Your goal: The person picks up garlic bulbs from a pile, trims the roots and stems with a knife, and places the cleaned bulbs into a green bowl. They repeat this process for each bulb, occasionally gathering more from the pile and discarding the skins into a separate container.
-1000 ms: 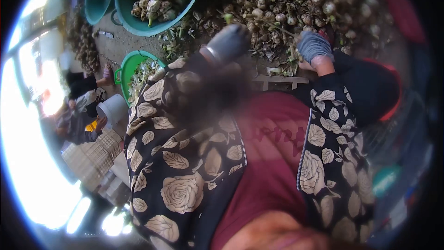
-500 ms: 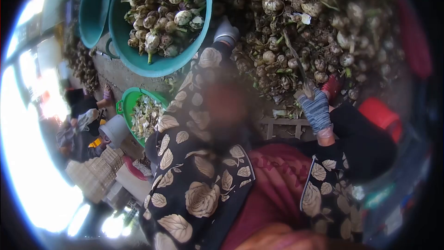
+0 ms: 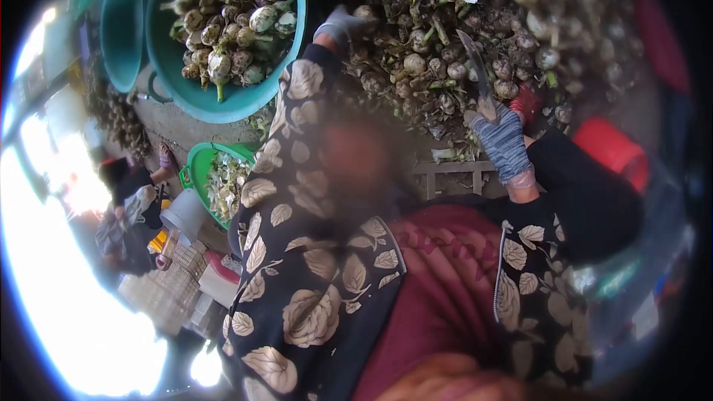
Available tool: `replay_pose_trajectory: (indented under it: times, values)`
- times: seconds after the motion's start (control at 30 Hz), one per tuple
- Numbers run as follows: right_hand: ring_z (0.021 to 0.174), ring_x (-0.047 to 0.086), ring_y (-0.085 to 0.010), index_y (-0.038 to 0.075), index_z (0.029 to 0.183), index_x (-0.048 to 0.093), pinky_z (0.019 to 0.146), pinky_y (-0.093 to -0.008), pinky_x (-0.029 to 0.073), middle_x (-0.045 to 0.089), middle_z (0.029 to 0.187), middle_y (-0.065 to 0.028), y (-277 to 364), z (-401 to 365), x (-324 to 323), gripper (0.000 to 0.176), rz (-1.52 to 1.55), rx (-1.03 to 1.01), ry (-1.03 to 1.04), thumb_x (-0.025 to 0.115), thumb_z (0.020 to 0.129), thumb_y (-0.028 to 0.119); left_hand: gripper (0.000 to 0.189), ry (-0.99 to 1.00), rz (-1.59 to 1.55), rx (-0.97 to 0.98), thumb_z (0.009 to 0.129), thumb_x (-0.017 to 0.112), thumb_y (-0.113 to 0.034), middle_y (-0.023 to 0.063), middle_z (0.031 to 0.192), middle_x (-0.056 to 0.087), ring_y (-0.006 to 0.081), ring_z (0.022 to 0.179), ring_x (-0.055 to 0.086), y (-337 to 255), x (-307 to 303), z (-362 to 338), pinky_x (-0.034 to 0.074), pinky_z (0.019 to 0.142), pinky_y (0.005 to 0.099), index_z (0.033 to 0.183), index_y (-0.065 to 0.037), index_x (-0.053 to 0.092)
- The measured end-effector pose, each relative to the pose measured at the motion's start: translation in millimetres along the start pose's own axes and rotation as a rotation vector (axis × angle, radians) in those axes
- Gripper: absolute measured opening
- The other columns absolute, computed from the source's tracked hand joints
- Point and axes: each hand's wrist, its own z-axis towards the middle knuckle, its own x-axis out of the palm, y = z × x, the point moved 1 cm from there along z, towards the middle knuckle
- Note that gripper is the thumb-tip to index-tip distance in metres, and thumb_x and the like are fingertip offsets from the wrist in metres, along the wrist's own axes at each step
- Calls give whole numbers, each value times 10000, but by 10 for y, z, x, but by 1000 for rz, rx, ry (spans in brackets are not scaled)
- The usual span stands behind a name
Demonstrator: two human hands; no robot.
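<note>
My left hand [image 3: 342, 25], in a grey glove, reaches to the left edge of a big heap of soil-marked bulbs [image 3: 445, 67]. Its fingers are blurred and partly lost in shadow beside a bulb, so their grip is unclear. Closed round a knife [image 3: 477, 67] is my right hand [image 3: 499, 137], in a striped grey glove. The curved blade points up over the near part of the heap. Left of my left hand, a large teal tub [image 3: 223, 110] holds many bulbs with trimmed stems.
A green basket [image 3: 191, 171] with peelings is below the tub. Another teal basin [image 3: 121, 30] stands far left. A red container [image 3: 613, 150] is at right, by my knee. A low slatted frame [image 3: 453, 168] lies before me. Part of another person [image 3: 130, 230] shows at left.
The whole view has shifted, moving the tub leftward in the picture. The knife blade is more upright and shows more plainly. My left hand's fingers now show beside a bulb.
</note>
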Motion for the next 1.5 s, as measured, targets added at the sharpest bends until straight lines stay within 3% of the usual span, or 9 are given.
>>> replay_pose_trajectory:
  times: [0.07, 0.4, 0.63, 0.9, 0.93, 1.0, 1.1, 1.33, 1.5]
  values:
    - [671, 554, -103, -37, 895, 581, 586, -267, 451, 612, 774, -41, -131, 47, 27, 302, 18, -76, -43, 669, 797, 235, 640, 298, -689, 100, 715, 740, -91, 125, 1000, 590, 176, 794, 613, -36, 218, -560, 522, 654, 302, 1233, -41, 367]
    - [775, 600, -318, 69, 880, 553, 677, -419, 478, 579, 907, -148, 370, -469, -55, 276, -816, -793, -176, 679, 661, 179, 820, 289, -668, 577, 673, 796, -165, 88, 993, 588, 137, 803, 588, -186, 1154, -2240, 491, 701, 269, 1286, -30, 268]
    - [774, 602, -327, 64, 880, 561, 661, -424, 479, 584, 919, -158, 233, -604, -72, 269, -809, -899, -147, 671, 655, 163, 337, 214, -291, 611, 743, 709, -95, 76, 1028, 607, 161, 949, 556, -296, 1207, -2764, 459, 821, 327, 1045, -12, 583]
    - [788, 599, -321, 39, 877, 578, 680, -409, 481, 595, 834, -159, -53, -443, -193, 222, -518, -1187, -358, 641, 691, 144, 515, 176, -780, 354, 667, 731, -187, 34, 871, 556, 102, 708, 529, -444, 1412, -3043, 462, 642, 257, 1089, -7, 497]
    - [825, 603, -327, 31, 921, 585, 735, -392, 481, 605, 841, -181, -41, -233, -308, 231, -638, -360, -1, 616, 732, 160, 559, 142, -684, 537, 643, 747, -199, 35, 882, 549, 103, 734, 522, -476, 1370, -3118, 461, 660, 255, 1098, -9, 483]
    - [740, 608, -334, 2, 928, 596, 689, -358, 491, 618, 763, -156, -489, 177, -469, 271, -710, -571, -109, 621, 717, 171, 648, 105, -455, 874, 595, 780, -222, 38, 905, 535, 103, 785, 509, -630, 1148, -3393, 459, 696, 252, 1116, -13, 456]
    - [671, 611, -298, -19, 881, 590, 652, -317, 489, 607, 671, -125, -234, 102, -392, 269, -590, -692, -412, 632, 728, 198, 780, 66, -491, 610, 570, 786, -256, 47, 1044, 530, 137, 946, 528, -693, 934, -3490, 469, 782, 280, 1202, -31, 388]
    - [810, 633, -286, -11, 1020, 600, 753, -336, 492, 650, 869, -170, 101, -350, -217, 363, -399, -487, -66, 645, 748, 225, 597, 35, -696, 450, 675, 717, -168, 68, 1071, 522, 152, 987, 523, -516, 923, -3298, 443, 861, 286, 1181, -26, 435]
    - [778, 600, -335, 58, 870, 564, 667, -432, 483, 595, 870, -148, 545, -628, -105, 251, -820, -838, -99, 657, 696, 213, 397, -262, 843, 919, 683, 591, -85, 107, 996, 534, 282, 802, 552, -483, 1037, -3068, 476, 719, 400, 1074, -111, 529]
